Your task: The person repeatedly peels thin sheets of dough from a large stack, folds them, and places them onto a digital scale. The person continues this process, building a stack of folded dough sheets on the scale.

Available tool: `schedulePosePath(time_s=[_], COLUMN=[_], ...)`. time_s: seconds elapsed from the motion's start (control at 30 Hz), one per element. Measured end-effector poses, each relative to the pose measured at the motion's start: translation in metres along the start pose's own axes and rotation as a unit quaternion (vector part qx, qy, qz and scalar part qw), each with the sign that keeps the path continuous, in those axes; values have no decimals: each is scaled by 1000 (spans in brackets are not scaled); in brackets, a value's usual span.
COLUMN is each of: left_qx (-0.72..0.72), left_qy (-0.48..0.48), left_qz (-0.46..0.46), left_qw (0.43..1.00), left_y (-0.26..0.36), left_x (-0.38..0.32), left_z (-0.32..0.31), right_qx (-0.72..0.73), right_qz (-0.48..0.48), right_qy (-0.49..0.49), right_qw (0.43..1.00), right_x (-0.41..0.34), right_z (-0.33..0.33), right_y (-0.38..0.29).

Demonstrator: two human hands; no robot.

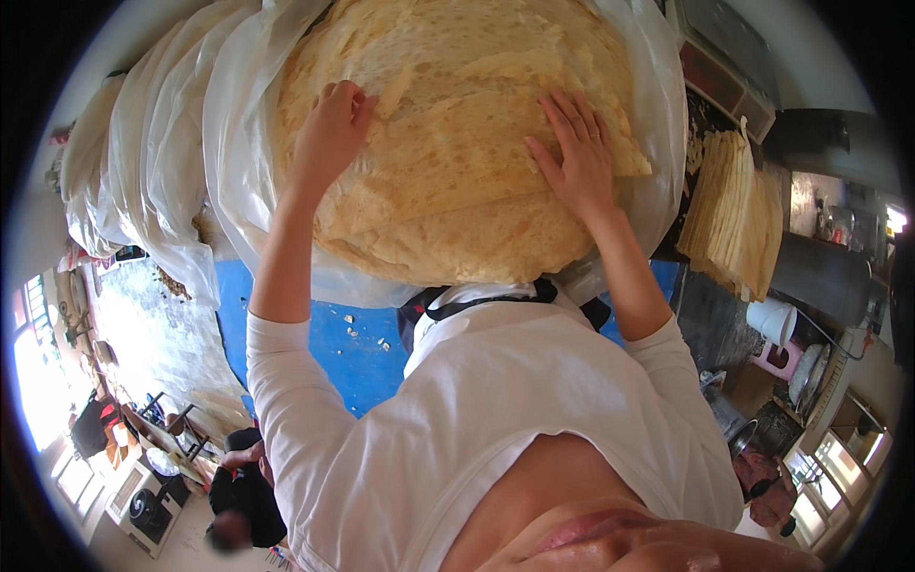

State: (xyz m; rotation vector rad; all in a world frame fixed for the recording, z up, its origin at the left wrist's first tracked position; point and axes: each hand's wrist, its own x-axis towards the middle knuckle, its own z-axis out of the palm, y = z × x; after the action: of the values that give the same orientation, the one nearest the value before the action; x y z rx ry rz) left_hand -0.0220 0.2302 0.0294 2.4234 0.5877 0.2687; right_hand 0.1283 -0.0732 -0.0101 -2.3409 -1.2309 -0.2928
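A broad pile of thin, tan flatbread sheets with browned patches lies before me, its upper layers overlapping and uneven. Clear plastic sheeting surrounds the pile at its sides and near edge. My left hand is at the left part of the bread with its fingers curled; whether a sheet is pinched between thumb and fingers is hidden. On the right part of the pile my right hand rests palm down, fingers spread, a ring on one finger. Beneath it, a sheet's pointed corner sticks out to the right.
Several plastic-wrapped bundles stand in a row at left. On the right is a stack of folded tan sheets, with a white bucket nearby. White crumbs dot the blue floor covering. Other people sit at lower left and lower right.
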Motion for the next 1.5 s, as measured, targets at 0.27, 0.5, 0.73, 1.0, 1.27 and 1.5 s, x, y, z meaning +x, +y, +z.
schedulePosePath(time_s=[0.27,0.5,0.73,1.0,1.27,1.5], left_qx=[-134,142,152,163,185,177], left_qy=[-155,130,38,-147,-68,-51], left_qz=[-43,198,250,300,291,292], left_qw=[978,961,956,928,936,938], left_y=[7,42,82,74,70,69], left_x=[13,26,35,-63,-67,-70], left_z=[15,47,88,73,75,77], right_qx=[-10,27,46,71,-5,-58], right_qz=[-20,-28,-34,-58,-59,25], right_qy=[0,-7,-34,-18,34,160], right_qw=[1000,999,998,996,998,985], right_x=[2,8,8,10,9,1], right_z=[-1,-8,-11,-4,-3,-29], right_y=[5,9,12,13,5,28])
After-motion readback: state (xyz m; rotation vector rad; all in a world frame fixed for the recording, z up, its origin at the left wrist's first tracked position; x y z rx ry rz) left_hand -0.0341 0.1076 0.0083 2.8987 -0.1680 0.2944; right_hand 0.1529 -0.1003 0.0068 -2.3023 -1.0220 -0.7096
